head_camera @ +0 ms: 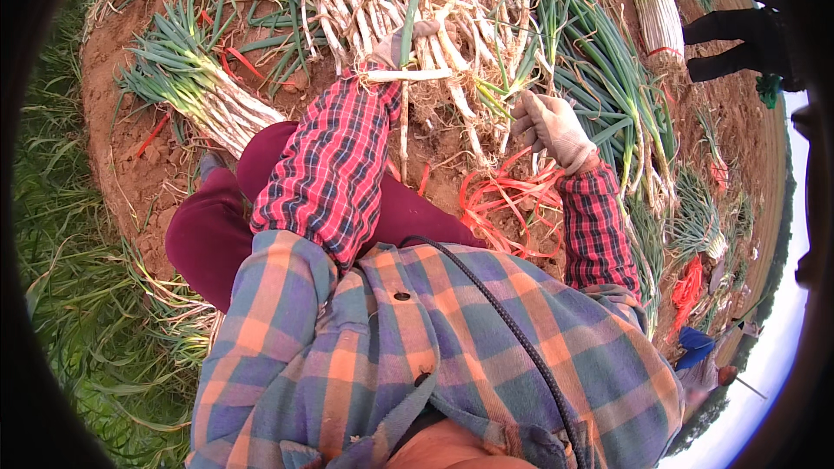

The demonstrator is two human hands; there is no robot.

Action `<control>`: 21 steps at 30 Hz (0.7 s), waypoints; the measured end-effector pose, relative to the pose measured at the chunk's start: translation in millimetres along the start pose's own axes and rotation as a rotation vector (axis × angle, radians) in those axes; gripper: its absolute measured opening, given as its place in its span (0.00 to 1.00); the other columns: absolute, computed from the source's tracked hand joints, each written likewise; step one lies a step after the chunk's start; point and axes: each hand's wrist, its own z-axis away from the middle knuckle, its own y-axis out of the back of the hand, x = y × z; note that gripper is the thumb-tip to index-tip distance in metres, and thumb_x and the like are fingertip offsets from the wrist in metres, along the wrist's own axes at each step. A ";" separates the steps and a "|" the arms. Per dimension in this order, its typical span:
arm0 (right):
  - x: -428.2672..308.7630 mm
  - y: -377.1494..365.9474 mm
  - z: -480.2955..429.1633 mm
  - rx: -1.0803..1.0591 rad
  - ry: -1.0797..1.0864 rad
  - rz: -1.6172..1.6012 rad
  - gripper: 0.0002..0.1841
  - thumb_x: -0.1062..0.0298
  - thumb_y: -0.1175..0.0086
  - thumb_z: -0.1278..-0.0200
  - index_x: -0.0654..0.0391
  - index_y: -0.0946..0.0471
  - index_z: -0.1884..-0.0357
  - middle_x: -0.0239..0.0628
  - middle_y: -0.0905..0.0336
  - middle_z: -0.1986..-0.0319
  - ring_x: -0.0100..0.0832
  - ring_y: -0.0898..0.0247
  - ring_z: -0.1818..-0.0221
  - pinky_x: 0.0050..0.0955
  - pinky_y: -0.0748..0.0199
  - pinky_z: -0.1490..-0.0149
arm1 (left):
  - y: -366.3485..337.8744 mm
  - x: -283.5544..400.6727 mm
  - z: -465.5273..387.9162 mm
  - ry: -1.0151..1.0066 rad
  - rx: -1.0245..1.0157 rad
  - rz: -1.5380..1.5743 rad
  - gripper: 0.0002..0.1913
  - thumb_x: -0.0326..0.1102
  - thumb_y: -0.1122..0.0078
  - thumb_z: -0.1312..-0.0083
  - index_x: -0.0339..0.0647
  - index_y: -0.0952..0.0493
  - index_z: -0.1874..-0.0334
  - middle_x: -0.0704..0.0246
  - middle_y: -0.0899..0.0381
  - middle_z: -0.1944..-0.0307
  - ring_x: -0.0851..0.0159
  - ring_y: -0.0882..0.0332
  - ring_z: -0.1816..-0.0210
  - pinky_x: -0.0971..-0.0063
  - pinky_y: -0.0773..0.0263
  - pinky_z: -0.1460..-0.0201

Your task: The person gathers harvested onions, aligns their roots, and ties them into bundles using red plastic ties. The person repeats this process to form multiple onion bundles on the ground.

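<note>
My left hand [389, 49], in a pale work glove, reaches among a spread of long scallions [352, 0] with white stalks and dirty roots. A green leaf crosses in front of it, and a cut-looking white stalk [410, 75] lies across by its wrist. What its fingers grasp is hidden. My right hand [552, 129], gloved too, hovers at the right of the roots with fingers half curled and nothing visible in them. Below it, a tangle of red plastic strapping [508, 202] rests on the soil. Both forearms wear red checked sleeve covers.
A scallion bundle [208, 91] lies left, by my knee. Green-topped scallions [599, 71] heap on the right, with a tied bundle [655, 16] beyond. Two other people, one in dark trousers [723, 42], are at the far right. Tall grass [71, 273] borders the left.
</note>
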 end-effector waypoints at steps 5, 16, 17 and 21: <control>28.8 -91.2 -49.3 -0.253 0.174 -0.872 0.48 0.25 0.52 0.33 0.56 0.43 0.25 0.48 0.38 0.30 0.50 0.31 0.35 0.53 0.26 0.37 | -16.7 13.0 21.5 -0.063 -0.053 0.082 0.21 0.37 0.35 0.32 0.31 0.22 0.41 0.58 0.12 0.56 0.58 0.12 0.55 0.66 0.14 0.51; 20.0 -55.6 -119.1 0.252 0.050 -1.562 0.16 0.61 0.52 0.24 0.61 0.24 0.46 0.48 0.20 0.48 0.50 0.24 0.45 0.63 0.28 0.38 | -36.5 4.3 21.3 -0.309 0.055 -0.046 0.21 0.39 0.36 0.31 0.34 0.23 0.41 0.59 0.18 0.46 0.59 0.19 0.44 0.67 0.24 0.36; 30.2 -43.4 -128.6 0.257 0.071 -1.653 0.16 0.61 0.53 0.24 0.61 0.24 0.45 0.49 0.20 0.48 0.50 0.24 0.45 0.64 0.27 0.39 | -39.4 3.4 19.5 -0.381 0.057 -0.060 0.21 0.37 0.36 0.32 0.34 0.25 0.41 0.58 0.19 0.46 0.58 0.20 0.44 0.65 0.23 0.36; 100.4 56.7 -134.9 0.245 0.256 -1.952 0.12 0.61 0.58 0.23 0.59 0.28 0.61 0.44 0.23 0.61 0.46 0.24 0.59 0.58 0.21 0.47 | -47.8 9.9 28.0 -0.199 -0.089 0.474 0.20 0.31 0.36 0.33 0.31 0.29 0.42 0.54 0.20 0.48 0.55 0.18 0.46 0.60 0.18 0.37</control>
